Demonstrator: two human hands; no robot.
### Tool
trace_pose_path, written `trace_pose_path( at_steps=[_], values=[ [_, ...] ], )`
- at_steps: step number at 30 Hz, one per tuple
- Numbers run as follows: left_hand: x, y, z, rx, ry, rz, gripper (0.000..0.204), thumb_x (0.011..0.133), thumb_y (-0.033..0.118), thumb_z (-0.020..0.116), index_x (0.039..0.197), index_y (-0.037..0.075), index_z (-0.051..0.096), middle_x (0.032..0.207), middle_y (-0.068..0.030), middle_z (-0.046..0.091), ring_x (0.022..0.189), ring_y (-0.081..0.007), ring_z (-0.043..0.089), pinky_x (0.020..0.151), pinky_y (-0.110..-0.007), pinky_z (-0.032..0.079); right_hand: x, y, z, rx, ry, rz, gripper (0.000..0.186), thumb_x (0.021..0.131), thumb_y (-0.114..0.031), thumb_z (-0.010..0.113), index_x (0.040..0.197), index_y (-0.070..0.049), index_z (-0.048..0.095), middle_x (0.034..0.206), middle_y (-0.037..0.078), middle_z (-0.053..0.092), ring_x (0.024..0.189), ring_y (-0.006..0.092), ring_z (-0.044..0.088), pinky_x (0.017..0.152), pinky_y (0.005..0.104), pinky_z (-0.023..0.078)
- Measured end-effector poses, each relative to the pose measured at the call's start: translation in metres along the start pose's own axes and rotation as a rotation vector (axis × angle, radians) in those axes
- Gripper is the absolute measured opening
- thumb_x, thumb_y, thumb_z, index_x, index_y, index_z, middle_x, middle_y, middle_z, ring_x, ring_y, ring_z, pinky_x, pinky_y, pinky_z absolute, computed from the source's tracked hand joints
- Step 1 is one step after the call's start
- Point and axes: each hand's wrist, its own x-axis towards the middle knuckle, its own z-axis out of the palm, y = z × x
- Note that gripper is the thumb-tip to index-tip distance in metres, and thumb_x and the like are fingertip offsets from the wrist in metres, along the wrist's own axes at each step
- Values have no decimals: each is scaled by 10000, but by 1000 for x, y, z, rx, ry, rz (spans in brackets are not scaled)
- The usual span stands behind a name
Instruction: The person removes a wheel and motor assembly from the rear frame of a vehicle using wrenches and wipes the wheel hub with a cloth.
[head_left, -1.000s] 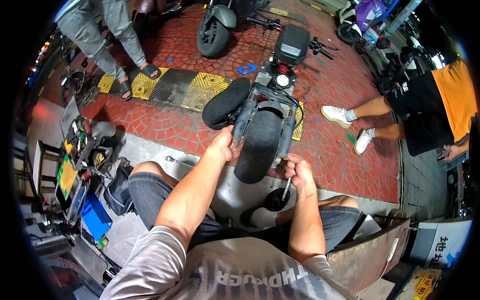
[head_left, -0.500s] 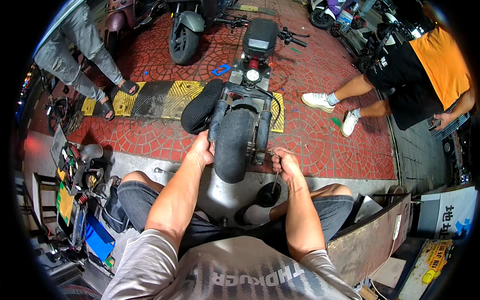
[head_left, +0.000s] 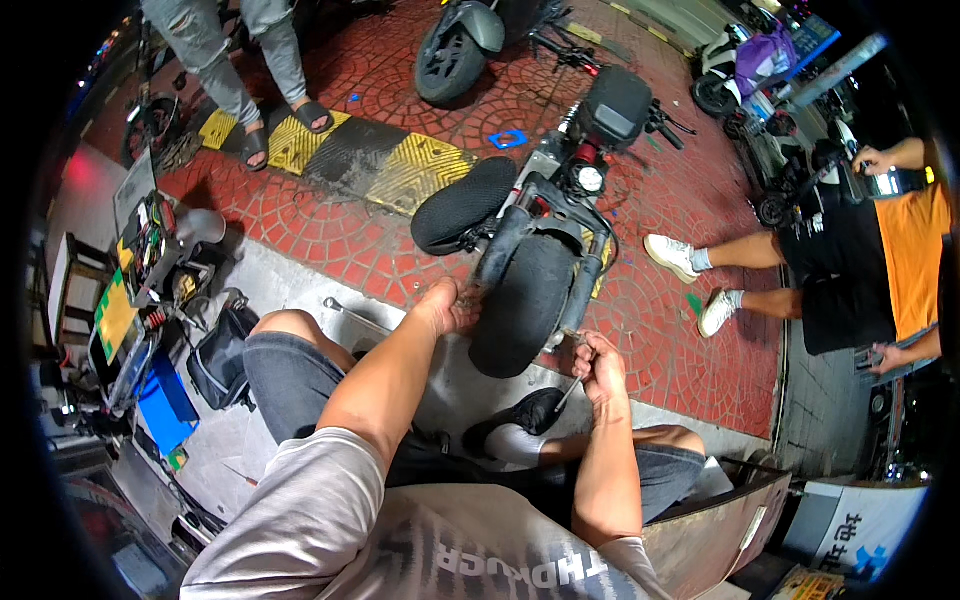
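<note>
A small electric scooter stands before me, its black tyre (head_left: 527, 305) closest to me between two side struts. My left hand (head_left: 452, 306) is at the wheel's left side by the axle, its fingers curled; what they grip is hidden. Low on the wheel's right side, my right hand (head_left: 600, 368) is closed around a thin metal wrench (head_left: 570, 392), whose shaft sticks out below the fist. A black mesh-covered saddle (head_left: 464, 206) hangs off to the left of the frame. Above the wheel sit a round light (head_left: 590, 180) and a black box (head_left: 614, 106).
A long spanner (head_left: 355, 315) lies on the grey ground at left, near a black bag (head_left: 222, 355) and a tool-laden stand (head_left: 150, 290). A yellow-black speed bump (head_left: 350, 155) crosses the red paving. One person in sandals (head_left: 314, 116) stands far left, another in white shoes (head_left: 672, 257) at right.
The view has turned, so the scooter now appears slanted and farther right. Both my hands keep their places at the wheel. The person in orange now has one hand raised.
</note>
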Motion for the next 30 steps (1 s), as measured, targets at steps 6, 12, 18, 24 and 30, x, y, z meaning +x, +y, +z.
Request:
trace_pose_path(
  at_steps=[6,12,18,24,30],
  values=[
    [-12,14,-19,300,452,111,223,913,149,513,1004,67,699,901,-85,676,746,-310,663,697,-477,596,8,7,-8,33,37,-30,172,997,-174,566,1084,-39,628,671,15,465,514,127,395,499,298,359],
    [7,47,-55,1519,948,367,264,931,168,550,1059,16,724,1101,-237,715,1016,-429,702,941,-506,562,3,14,-4,67,108,-93,220,961,-189,633,1098,-18,609,652,43,480,516,150,419,523,316,382],
    [31,56,-72,1900,762,664,280,891,111,597,1156,48,660,1183,-226,684,1074,-413,679,898,-493,565,6,16,0,41,191,-71,265,948,-211,655,1140,-46,574,638,40,481,512,152,425,538,323,397],
    [58,6,-108,2195,368,967,372,879,94,607,1245,56,661,1368,-175,605,1311,-340,559,1016,-438,520,10,14,-13,53,169,-47,310,919,-196,656,1185,-68,559,629,37,477,508,163,432,532,339,401],
    [9,1,-93,2215,297,800,338,889,133,586,1206,78,691,1307,-101,634,1232,-304,580,1029,-422,501,23,18,-15,51,178,-24,331,902,-190,666,1188,-63,559,605,42,479,490,168,433,521,345,400]
  ],
)
